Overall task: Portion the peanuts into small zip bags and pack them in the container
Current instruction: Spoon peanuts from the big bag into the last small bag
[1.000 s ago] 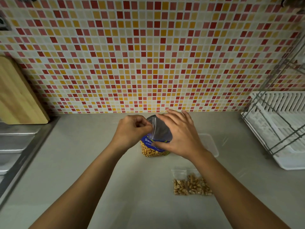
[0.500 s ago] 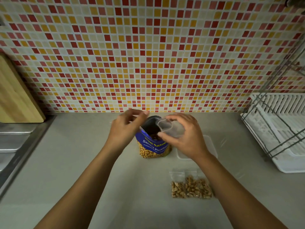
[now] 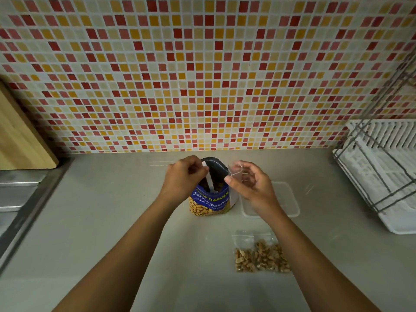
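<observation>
the left hand [image 3: 183,177] has its fingers curled tight round a thin white handle [image 3: 211,180], a spoon or scoop as far as i can tell, whose lower end dips into the open mouth of the peanut bag [image 3: 210,202] standing right under those fingers. just beside it, the right hand [image 3: 252,188] pinches an empty zip bag [image 3: 235,171] between thumb and fingertips, holding it up at the peanut bag's rim; whether its mouth is open yet i can't tell, the plastic is too clear. below the right palm and a little outward sits the clear container [image 3: 292,199], and nothing shows inside it. nearer to the person, well back from both hands, one filled zip bag [image 3: 261,257] of peanuts lies flat on the counter [image 3: 112,221]. so by my reckoning one portion is done, a second is only starting, and no bag has gone into the container.
</observation>
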A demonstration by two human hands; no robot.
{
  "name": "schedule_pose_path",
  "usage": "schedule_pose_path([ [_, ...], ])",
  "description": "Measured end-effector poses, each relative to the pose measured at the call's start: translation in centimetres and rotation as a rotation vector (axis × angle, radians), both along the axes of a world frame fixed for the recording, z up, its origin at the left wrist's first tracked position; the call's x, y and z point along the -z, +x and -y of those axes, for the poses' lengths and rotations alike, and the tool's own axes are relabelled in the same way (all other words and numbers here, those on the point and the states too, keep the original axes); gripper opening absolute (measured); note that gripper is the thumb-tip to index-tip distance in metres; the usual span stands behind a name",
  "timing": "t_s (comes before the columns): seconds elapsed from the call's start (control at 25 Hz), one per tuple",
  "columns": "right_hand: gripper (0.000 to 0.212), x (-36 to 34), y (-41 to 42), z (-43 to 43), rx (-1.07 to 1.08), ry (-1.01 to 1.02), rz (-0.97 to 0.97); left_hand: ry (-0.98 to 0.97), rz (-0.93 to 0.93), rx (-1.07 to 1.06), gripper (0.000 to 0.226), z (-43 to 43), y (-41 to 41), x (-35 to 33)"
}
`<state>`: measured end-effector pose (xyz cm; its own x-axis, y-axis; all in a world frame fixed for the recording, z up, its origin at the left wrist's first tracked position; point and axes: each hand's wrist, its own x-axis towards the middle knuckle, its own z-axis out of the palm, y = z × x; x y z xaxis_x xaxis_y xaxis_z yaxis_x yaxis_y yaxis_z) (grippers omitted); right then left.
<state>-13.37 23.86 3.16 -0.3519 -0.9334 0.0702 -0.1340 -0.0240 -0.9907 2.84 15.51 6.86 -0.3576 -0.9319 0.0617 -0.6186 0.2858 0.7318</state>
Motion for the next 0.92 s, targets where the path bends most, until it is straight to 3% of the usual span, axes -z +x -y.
schedule_pose_path([
  [0.2, 0.046, 0.4, -0.6, 0.1, -0.018, 0.028, -0.057, 0.008, 0.038, 0.077, 0.020, 0.9, -0.3, -0.5],
  [0.28, 0.047, 0.5, -0.8, 0.1, -0.031, 0.045, -0.101, -0.199, 0.210, 0.033, 0.026, 1.2, 0.4, -0.9],
  [0.36, 0.050, 0.5, -1.1, 0.0, -0.039, 0.053, -0.135, -0.368, 0.508, 0.027, 0.031, 0.8, 0.6, -1.2],
  [0.44, 0.050, 0.5, -1.2, -0.1, -0.056, 0.063, -0.146, -0.366, 0.654, 0.064, 0.033, 0.0, 0.2, -0.9],
  [0.6, 0.046, 0.4, -1.5, -0.2, -0.084, 0.075, -0.151, -0.260, 0.649, 0.047, 0.032, -0.2, -0.8, 0.0],
  [0.76, 0.045, 0.2, -1.5, -0.2, -0.107, 0.083, -0.135, -0.095, 0.537, -0.115, 0.031, 0.4, -1.7, 1.1],
  [0.92, 0.048, 0.1, -1.5, -0.3, -0.132, 0.094, -0.136, 0.094, 0.415, -0.149, 0.026, 1.7, -1.9, 1.8],
])
